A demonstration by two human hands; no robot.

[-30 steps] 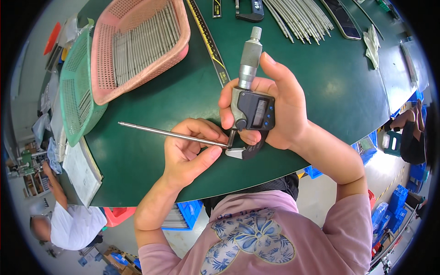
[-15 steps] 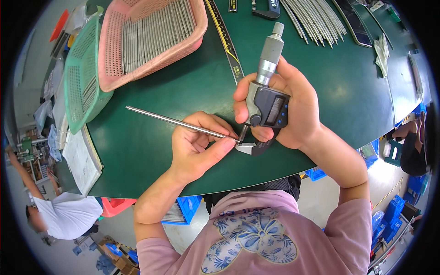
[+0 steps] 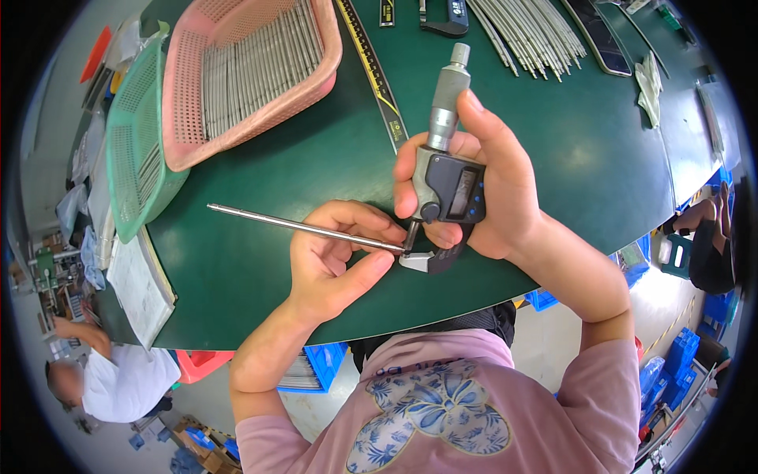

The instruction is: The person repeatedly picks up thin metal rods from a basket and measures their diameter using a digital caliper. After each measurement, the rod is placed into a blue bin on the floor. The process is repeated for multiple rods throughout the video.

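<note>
My left hand (image 3: 335, 257) pinches a thin metal rod (image 3: 272, 222) near its right end, its other end pointing up to the left. A digital micrometer (image 3: 448, 186) is gripped in my right hand (image 3: 501, 186), its thimble upward and its frame curving down below. The rod's right end lies at the micrometer's jaws, between spindle and anvil. Whether both faces touch the rod is too small to tell. My right thumb lies raised beside the thimble, and the fingers wrap round the micrometer's body.
On the green table (image 3: 253, 284) stand a pink basket (image 3: 183, 118) full of metal rods and a green basket (image 3: 126, 174). A ruler (image 3: 373, 75), a second micrometer (image 3: 446, 28), a bunch of loose rods (image 3: 533, 35) and a phone (image 3: 600, 39) lie farther back. Papers (image 3: 142, 284) rest at left.
My hands, with rod and micrometer, sit slightly farther left in the picture. The things on the table have shifted left too, as the view turned a little. Both holds stay the same.
</note>
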